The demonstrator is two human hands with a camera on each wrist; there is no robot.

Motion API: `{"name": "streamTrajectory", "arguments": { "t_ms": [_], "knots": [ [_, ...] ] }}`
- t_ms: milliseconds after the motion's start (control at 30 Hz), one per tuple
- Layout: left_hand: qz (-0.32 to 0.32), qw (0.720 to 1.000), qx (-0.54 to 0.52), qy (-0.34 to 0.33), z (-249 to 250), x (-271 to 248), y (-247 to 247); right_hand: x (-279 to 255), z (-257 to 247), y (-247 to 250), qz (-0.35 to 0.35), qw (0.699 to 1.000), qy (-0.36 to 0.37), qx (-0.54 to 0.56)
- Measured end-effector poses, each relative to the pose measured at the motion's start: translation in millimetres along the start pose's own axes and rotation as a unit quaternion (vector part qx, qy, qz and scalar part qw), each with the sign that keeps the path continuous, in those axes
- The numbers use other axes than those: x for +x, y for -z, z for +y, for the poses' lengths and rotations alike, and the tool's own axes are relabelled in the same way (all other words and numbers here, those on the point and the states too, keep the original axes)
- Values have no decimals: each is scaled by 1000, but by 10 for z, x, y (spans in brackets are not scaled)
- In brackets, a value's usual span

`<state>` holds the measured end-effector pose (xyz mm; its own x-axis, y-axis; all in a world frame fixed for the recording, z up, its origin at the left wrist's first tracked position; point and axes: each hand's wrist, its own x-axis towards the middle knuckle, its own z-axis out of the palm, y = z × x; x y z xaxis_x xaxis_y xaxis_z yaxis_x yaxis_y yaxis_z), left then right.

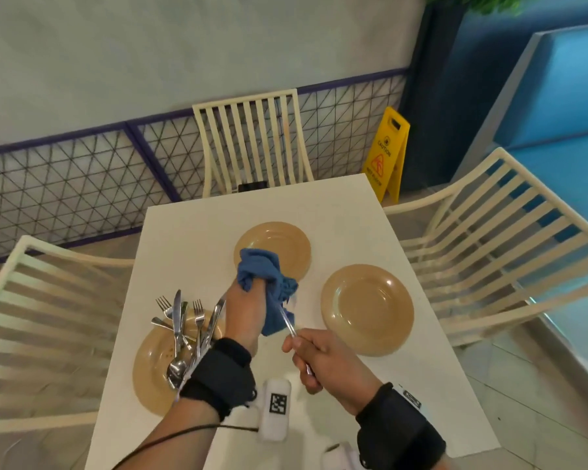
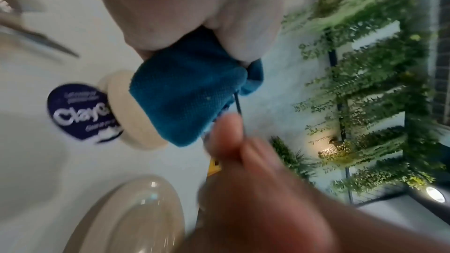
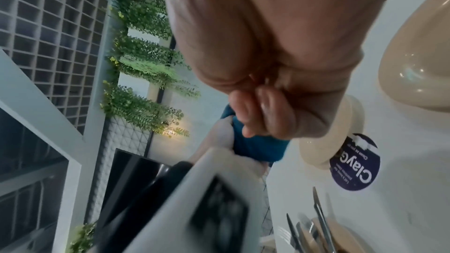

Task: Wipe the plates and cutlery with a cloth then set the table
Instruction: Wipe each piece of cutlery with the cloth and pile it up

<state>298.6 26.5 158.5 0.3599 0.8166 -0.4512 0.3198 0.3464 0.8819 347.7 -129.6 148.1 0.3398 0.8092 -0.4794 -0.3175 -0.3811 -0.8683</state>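
Note:
My left hand (image 1: 248,310) grips a crumpled blue cloth (image 1: 265,276) wrapped round the far end of a piece of steel cutlery (image 1: 287,322); which kind is hidden by the cloth. My right hand (image 1: 319,357) grips its handle just nearer me. Both hands hover over the middle of the white table (image 1: 347,212). One tan plate (image 1: 286,242) lies beyond the cloth, another plate (image 1: 367,308) to the right. A third plate (image 1: 150,368) at near left carries a pile of forks, knives and spoons (image 1: 184,330). The left wrist view shows the cloth (image 2: 185,99) and the thin shaft (image 2: 237,105).
Three cream slatted chairs stand round the table: far (image 1: 252,137), left (image 1: 31,317) and right (image 1: 496,252). A yellow caution sign (image 1: 386,154) stands on the floor beyond. A white tagged device (image 1: 275,408) lies at the near edge, a black object (image 1: 252,186) at the far edge.

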Motion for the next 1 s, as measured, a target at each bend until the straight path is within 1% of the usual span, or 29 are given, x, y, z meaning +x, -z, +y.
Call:
{"name": "streamTrajectory", "arguments": {
  "t_ms": [33,100,167,200,267,300,367,433,567,600,700,733,767,900,967,1000],
  "knots": [
    [-12,1000,3,12,-56,-64,-47,21,-19,33,6,1000,1,-2],
    [-19,1000,12,1,-97,-168,-85,-4,-12,89,4,1000,0,-6],
    [-6,1000,10,-15,-46,-133,-83,-100,9,131,-7,1000,2,-3],
    [4,1000,-8,-20,-15,-89,-91,-132,3,151,-11,1000,3,-4],
    [21,999,-39,-9,41,-93,-159,-102,-43,196,-10,1000,7,-12],
    [17,999,-44,4,29,-125,-210,-53,-72,220,-5,1000,12,-12],
    [-18,999,-37,22,-52,-226,-300,22,-126,252,7,1000,23,0],
    [-33,999,-33,12,-8,-308,-293,14,-128,260,8,999,32,13],
    [29,997,-67,-5,87,-138,-243,-40,-147,217,-5,999,42,9],
    [32,997,-72,-4,102,-146,-272,-5,-170,212,-1,999,45,6],
    [-22,999,-43,6,38,-237,-356,106,-219,224,28,998,54,2],
    [-33,999,-37,2,47,-249,-331,121,-209,246,36,998,59,-6],
    [-29,999,-44,-6,63,-228,-273,119,-188,279,44,997,60,-17],
    [35,985,-166,-30,163,-30,149,66,-87,445,77,996,39,-12],
    [19,983,-181,-37,144,-28,275,72,-69,456,76,997,32,0],
    [-5,985,-170,-31,109,-66,268,88,-77,421,66,997,29,9]
  ]
}}
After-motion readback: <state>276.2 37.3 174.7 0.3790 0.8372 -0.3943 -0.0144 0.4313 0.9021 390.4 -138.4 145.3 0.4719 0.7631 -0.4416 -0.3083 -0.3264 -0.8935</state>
